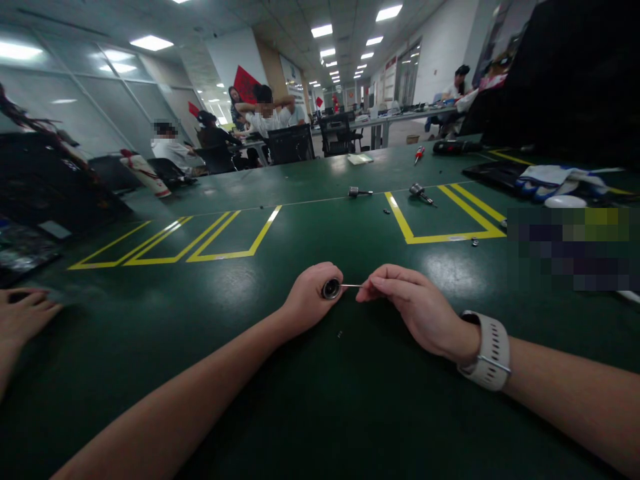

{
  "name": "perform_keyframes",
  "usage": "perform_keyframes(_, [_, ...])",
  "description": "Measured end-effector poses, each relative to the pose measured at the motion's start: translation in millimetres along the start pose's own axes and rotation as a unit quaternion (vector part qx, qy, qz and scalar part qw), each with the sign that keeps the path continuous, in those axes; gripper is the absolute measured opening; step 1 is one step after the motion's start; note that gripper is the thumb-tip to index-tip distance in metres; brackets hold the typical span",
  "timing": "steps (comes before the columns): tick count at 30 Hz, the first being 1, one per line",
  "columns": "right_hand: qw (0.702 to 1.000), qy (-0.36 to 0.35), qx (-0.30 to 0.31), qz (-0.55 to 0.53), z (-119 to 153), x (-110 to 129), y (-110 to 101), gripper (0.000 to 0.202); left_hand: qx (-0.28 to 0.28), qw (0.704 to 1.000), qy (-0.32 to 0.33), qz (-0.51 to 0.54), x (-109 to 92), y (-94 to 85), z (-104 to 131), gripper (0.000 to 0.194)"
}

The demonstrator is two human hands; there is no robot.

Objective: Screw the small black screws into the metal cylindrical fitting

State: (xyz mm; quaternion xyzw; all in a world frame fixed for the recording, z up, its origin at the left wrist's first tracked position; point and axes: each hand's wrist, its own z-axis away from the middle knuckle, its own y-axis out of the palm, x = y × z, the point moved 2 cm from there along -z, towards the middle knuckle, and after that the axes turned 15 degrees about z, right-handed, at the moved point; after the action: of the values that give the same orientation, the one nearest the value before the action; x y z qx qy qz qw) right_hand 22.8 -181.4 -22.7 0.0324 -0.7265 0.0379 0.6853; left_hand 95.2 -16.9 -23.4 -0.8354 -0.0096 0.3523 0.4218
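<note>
My left hand (pixel 311 299) is closed round a cylindrical metal part (pixel 331 289), whose hollow round end faces me. A thin metal rod (pixel 351 286) reaches from that part to the fingertips of my right hand (pixel 407 303), which pinch it. The rod's far tip is hidden at the left hand, so I cannot tell whether it sits inside the part. Just below the hands, some tiny bits (pixel 339 334) lie on the green table (pixel 320 407).
Metal parts with shafts (pixel 357 192) (pixel 421 194) lie beyond, near yellow tape outlines (pixel 410 239). A small metal piece (pixel 475 242), a red screwdriver (pixel 419 155) and gloves (pixel 555 180) are rightward. Another person's hand (pixel 27 317) rests at left. People sit behind.
</note>
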Motion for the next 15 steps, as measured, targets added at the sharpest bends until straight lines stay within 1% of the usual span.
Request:
perform_keyframes(2, [0.999,-0.017,-0.004,0.027,2,2,1,0.015,0.000,1.000,-0.006,-0.005,0,0.1,0,0.013])
perform_keyframes(4, [0.992,-0.051,-0.009,0.111,6,5,3,0.016,0.004,1.000,-0.015,-0.023,-1,0.4,-1,0.013])
perform_keyframes(5, [0.983,-0.075,-0.013,0.169,8,8,4,0.016,0.006,0.999,-0.019,-0.035,-1,0.6,-1,0.013])
perform_keyframes(7, [0.952,-0.126,-0.025,0.277,14,13,8,0.014,0.011,0.998,-0.021,-0.063,-2,1.0,-1,0.012])
perform_keyframes(9, [0.928,-0.162,-0.033,0.334,18,17,11,0.012,0.020,0.996,-0.018,-0.089,-4,1.5,0,0.011])
perform_keyframes(10, [0.925,-0.166,-0.033,0.340,19,18,11,0.012,0.027,0.995,-0.016,-0.099,-4,1.7,0,0.011])
perform_keyframes(12, [0.939,-0.137,-0.025,0.313,17,16,9,0.013,0.038,0.993,-0.013,-0.108,-5,1.8,0,0.011])
perform_keyframes(15, [0.979,-0.064,-0.006,0.193,9,10,2,0.017,0.037,0.995,-0.010,-0.092,-5,0.9,1,0.010])
